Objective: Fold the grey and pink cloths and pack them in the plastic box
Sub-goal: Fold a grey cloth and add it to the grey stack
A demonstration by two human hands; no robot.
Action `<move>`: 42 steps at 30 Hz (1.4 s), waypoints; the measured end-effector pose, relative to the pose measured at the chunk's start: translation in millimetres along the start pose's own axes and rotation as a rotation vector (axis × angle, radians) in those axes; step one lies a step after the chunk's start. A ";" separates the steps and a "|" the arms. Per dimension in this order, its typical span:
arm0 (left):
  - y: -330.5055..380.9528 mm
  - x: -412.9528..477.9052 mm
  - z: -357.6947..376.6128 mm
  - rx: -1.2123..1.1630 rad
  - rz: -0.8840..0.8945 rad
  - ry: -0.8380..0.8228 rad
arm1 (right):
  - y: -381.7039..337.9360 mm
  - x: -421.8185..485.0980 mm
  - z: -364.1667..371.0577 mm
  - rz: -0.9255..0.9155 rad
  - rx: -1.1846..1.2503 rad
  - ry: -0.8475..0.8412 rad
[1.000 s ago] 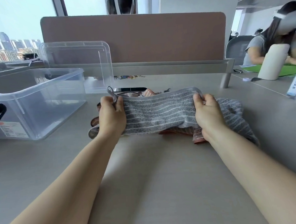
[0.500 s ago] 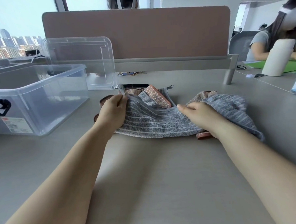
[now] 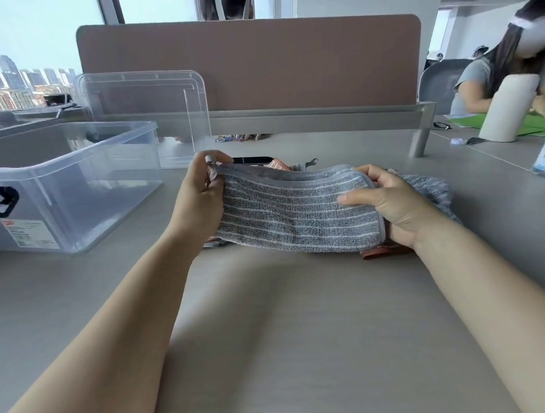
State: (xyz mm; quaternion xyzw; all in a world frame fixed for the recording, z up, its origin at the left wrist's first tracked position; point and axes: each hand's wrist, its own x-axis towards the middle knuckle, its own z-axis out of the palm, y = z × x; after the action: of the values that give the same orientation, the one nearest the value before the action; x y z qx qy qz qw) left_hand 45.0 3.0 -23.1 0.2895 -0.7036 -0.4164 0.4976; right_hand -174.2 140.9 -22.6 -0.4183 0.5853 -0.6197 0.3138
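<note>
Hands stretching a grey striped cloth (image 3: 296, 211) above the bench (image 3: 303, 331)
Left hand (image 3: 198, 204) fingers pinch its left end, right hand (image 3: 388, 205) fingers clamp its right end; pink cloth (image 3: 382, 251) peeks out beneath, another grey one (image 3: 431, 185) behind; plastic box (image 3: 65, 185) stands open at left

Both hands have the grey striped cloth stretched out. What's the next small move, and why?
Probably bring the left hand across to the right hand, folding the grey cloth in half. It is held by both ends, unfolded, and the plastic box looks empty.
</note>
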 end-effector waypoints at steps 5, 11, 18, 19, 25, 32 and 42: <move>2.2 -2.7 -1.6 -0.053 -0.047 -0.038 | 2.9 -0.6 0.3 -0.101 -0.066 0.048; -3.4 -0.9 -1.6 0.078 -0.080 0.058 | 6.2 4.7 -1.3 -0.274 -0.058 0.208; -6.0 0.9 2.8 0.081 -0.016 0.139 | 4.8 3.6 -1.3 -0.372 -0.048 0.293; -6.6 0.9 3.2 0.101 -0.020 0.141 | 4.5 3.3 -1.0 -0.375 -0.039 0.297; -6.2 0.2 5.1 0.128 -0.022 0.163 | 3.7 4.8 -2.4 -0.352 -0.008 0.288; -8.3 -5.1 3.6 0.346 0.076 0.206 | 8.1 7.7 -1.7 -0.369 0.009 0.296; 0.1 -11.8 5.0 0.453 0.123 0.263 | 7.6 1.9 12.2 -0.477 -0.478 0.420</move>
State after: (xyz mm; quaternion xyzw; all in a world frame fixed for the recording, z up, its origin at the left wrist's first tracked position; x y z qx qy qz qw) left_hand 44.2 14.2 -29.2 0.4019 -0.7244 -0.1761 0.5317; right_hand -165.0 132.6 -30.2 -0.4678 0.6509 -0.5936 -0.0715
